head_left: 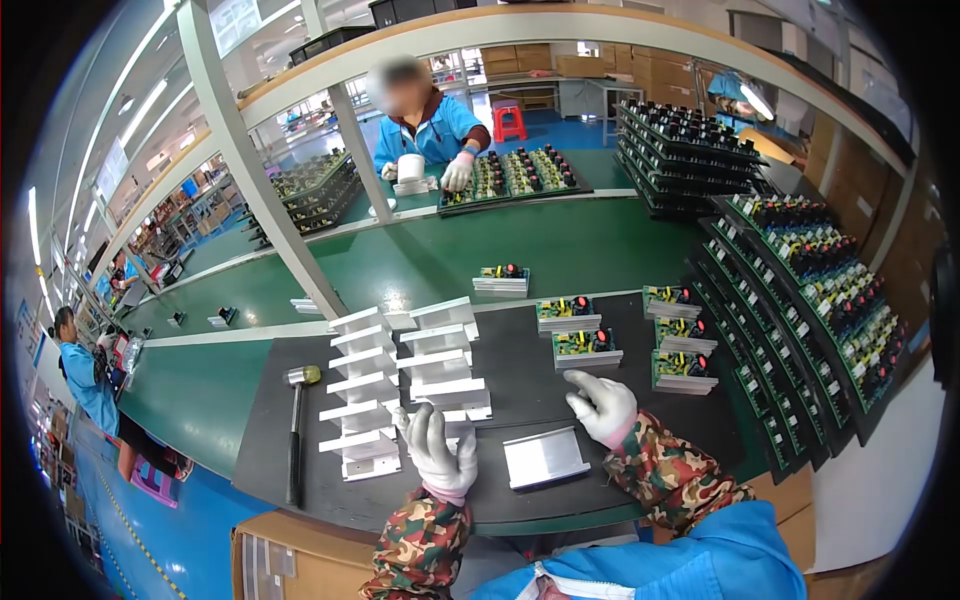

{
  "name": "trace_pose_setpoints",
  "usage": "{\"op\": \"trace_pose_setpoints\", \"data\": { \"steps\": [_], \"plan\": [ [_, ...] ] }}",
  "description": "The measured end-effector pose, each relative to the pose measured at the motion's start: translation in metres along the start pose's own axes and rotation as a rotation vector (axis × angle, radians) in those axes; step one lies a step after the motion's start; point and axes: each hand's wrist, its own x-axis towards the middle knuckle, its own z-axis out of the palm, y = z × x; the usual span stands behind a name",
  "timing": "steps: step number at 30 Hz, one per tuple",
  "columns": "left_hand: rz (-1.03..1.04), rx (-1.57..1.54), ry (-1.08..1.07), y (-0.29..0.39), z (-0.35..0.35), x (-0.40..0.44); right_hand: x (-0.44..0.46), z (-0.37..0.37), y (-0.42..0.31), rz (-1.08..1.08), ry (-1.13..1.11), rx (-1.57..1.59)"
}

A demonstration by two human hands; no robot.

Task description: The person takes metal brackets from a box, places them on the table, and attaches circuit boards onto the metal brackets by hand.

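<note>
My left hand (438,455), in a white glove, is raised over the near right end of the metal bracket rows (365,388), its fingers apart and nothing in them. To the right, my right hand (603,407), also gloved, has its fingers spread and slightly curled, just below a circuit board on a bracket (587,346). Between the hands a single silver bracket (545,458) lies on the black mat (520,400). More boards on brackets (683,370) stand at the mat's right side.
A hammer (295,440) lies left of the brackets. Stacked trays of boards (800,300) rise at the right. Across the green conveyor (440,250), a co-worker (430,130) handles boards. A metal post (255,170) stands at the left. Another board (502,281) sits on the conveyor.
</note>
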Motion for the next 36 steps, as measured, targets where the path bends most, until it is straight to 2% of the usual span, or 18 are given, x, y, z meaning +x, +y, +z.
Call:
{"op": "trace_pose_setpoints", "data": {
  "steps": [7, 13, 16, 18, 20, 23, 26, 28, 29, 36],
  "plan": [
    [-0.001, 0.006, 0.023, 0.001, 0.001, 0.003, -0.006, 0.006, 0.009, -0.042, 0.076, 0.003],
    [-0.028, -0.013, 0.035, 0.000, 0.003, 0.003, -0.006, 0.007, 0.014, -0.086, 0.082, 0.002],
    [-0.037, 0.007, 0.039, 0.001, 0.001, 0.007, -0.004, -0.006, 0.008, -0.041, 0.039, -0.010],
    [-0.039, -0.013, 0.013, -0.001, 0.000, 0.003, -0.007, -0.020, 0.011, 0.061, 0.202, 0.137],
    [-0.009, -0.008, 0.033, -0.002, 0.000, 0.005, -0.017, -0.047, 0.031, -0.031, 0.440, 0.135],
    [-0.002, 0.024, 0.066, -0.001, 0.000, 0.008, -0.023, -0.104, 0.051, -0.038, 0.808, -0.002],
    [-0.007, 0.008, 0.051, 0.000, -0.001, 0.007, -0.020, -0.154, 0.037, -0.147, 1.144, -0.067],
    [-0.006, 0.015, 0.052, 0.000, -0.001, 0.009, -0.015, -0.176, 0.029, -0.150, 1.219, -0.012],
    [-0.005, 0.008, 0.055, 0.000, -0.001, 0.008, -0.017, -0.179, 0.031, -0.153, 1.209, 0.000],
    [-0.003, 0.008, 0.060, -0.002, 0.001, 0.007, -0.024, -0.095, 0.010, -0.082, 0.477, -0.130]
  ]
}}
